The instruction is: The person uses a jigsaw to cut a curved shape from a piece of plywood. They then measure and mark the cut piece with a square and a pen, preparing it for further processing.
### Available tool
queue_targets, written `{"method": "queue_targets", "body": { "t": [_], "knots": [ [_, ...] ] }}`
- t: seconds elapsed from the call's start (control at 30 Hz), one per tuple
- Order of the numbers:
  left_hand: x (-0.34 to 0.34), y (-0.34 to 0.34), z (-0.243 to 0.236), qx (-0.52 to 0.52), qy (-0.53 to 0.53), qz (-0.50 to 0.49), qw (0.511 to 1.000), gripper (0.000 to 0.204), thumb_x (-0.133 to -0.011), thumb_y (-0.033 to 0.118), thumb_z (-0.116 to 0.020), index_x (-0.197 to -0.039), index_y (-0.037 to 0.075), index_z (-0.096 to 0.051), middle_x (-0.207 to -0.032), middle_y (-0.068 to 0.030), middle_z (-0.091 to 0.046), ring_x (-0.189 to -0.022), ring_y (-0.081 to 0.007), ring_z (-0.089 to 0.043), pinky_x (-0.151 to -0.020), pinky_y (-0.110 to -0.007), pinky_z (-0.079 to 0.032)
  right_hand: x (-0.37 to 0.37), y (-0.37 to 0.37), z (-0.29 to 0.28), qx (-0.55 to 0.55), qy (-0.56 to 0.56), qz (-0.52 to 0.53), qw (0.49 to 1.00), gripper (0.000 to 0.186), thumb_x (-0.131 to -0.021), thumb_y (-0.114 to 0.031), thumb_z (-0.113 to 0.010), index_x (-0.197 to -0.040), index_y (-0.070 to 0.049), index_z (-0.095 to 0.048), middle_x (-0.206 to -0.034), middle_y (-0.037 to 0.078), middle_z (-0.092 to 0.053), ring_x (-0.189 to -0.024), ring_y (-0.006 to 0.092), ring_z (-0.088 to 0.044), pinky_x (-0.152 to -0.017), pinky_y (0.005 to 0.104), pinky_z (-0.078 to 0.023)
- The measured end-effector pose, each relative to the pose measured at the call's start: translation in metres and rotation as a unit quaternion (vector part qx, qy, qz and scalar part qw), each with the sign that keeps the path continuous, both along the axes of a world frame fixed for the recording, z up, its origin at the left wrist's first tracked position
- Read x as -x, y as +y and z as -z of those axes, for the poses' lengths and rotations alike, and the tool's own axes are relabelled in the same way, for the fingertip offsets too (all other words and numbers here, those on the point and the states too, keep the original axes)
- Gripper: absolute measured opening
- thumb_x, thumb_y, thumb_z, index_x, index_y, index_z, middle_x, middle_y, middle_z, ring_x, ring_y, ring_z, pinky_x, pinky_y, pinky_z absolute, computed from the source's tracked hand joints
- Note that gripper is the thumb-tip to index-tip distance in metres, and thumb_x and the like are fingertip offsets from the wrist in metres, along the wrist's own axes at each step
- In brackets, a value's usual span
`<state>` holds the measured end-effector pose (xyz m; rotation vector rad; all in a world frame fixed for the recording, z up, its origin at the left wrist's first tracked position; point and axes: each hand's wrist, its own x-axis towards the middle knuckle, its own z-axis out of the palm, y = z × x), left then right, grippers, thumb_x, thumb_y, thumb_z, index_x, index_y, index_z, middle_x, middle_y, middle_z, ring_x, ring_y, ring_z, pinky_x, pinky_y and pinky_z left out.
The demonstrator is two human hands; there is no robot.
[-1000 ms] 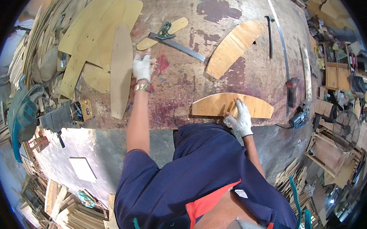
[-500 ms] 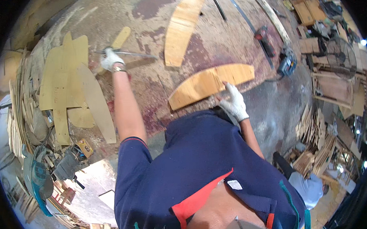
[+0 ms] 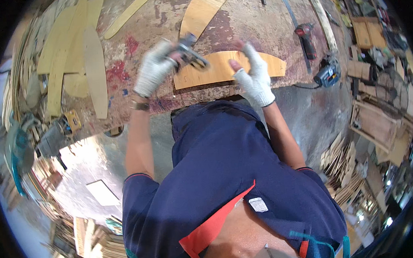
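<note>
My left hand (image 3: 156, 68), in a white glove with bare fingertips, is closed around a dark metal hand tool (image 3: 191, 55). The tool is long and narrow, much like a spokeshave, but motion blurs its details. It hangs over the left part of a curved wooden board (image 3: 217, 71), which lies near the bench's front edge, arched side away from me. Thumb and fingers apart, my gloved right hand (image 3: 254, 75) is over the board's right half, holding nothing; whether it touches the wood I cannot tell. A second curved board (image 3: 205, 10) lies farther back.
Flat tan templates (image 3: 67, 52) overlap at the bench's left, with a narrow round-ended strip (image 3: 127, 15) beside them. A red-black cordless drill (image 3: 307, 42), a metal strip (image 3: 286, 5) and a blue corded power tool (image 3: 327, 73) lie at the right. A teal-cased saw (image 3: 18, 153) stands lower left.
My left hand has brought the metal tool from the left of the bench to above the near board. My right hand has moved from the board's front edge to over it.
</note>
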<state>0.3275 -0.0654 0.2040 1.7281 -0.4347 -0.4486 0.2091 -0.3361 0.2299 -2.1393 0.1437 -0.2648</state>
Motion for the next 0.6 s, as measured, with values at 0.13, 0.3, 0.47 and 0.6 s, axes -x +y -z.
{"method": "queue_targets", "body": {
  "t": [0.13, 0.3, 0.47, 0.6],
  "knots": [
    [0.089, -0.047, 0.013, -0.005, 0.185, 0.017, 0.983, 0.024, -0.094, 0.007, -0.067, -0.117, -0.002, -0.067, -0.105, -0.0048, -0.067, -0.092, -0.0134, -0.063, -0.085, -0.03, -0.053, -0.002, 0.003, 0.017, -0.128, 0.314, -0.199, 0.919, 0.052, -0.091, -0.026, -0.078, -0.132, 0.002, -0.064, -0.111, 0.014, -0.075, -0.102, 0.0173, -0.069, -0.09, 0.0314, -0.053],
    [0.156, -0.071, 0.05, -0.054, 0.086, -0.07, 0.992, 0.026, -0.09, 0.012, -0.064, -0.111, -0.004, -0.063, -0.094, -0.0073, -0.06, -0.086, -0.016, -0.058, -0.079, -0.03, -0.049, 0.017, -0.025, 0.047, -0.096, 0.442, -0.293, 0.842, 0.034, -0.094, -0.032, -0.072, -0.095, 0.002, -0.074, -0.074, 0.004, -0.068, -0.069, 0.0114, -0.061, -0.064, 0.0322, -0.049],
    [0.189, -0.086, 0.005, -0.138, 0.299, -0.107, 0.938, 0.033, -0.1, 0.035, -0.066, -0.109, 0.003, -0.062, -0.083, -0.0095, -0.07, -0.073, -0.0218, -0.068, -0.069, -0.04, -0.054, 0.022, -0.038, 0.045, -0.107, 0.458, -0.343, 0.813, 0.035, -0.096, -0.034, -0.07, -0.093, 0.001, -0.074, -0.075, 0.003, -0.068, -0.068, 0.0117, -0.061, -0.063, 0.0312, -0.049],
    [0.216, -0.098, 0.032, -0.177, 0.182, -0.196, 0.947, 0.047, -0.103, 0.039, -0.063, -0.128, -0.001, -0.062, -0.074, -0.0047, -0.062, -0.06, -0.0108, -0.059, -0.055, -0.031, -0.049, 0.024, -0.041, 0.043, -0.201, 0.459, -0.379, 0.778, 0.034, -0.099, -0.033, -0.068, -0.098, 0.0, -0.074, -0.081, 0.002, -0.07, -0.071, 0.01, -0.063, -0.067, 0.0291, -0.051]
  ]
}}
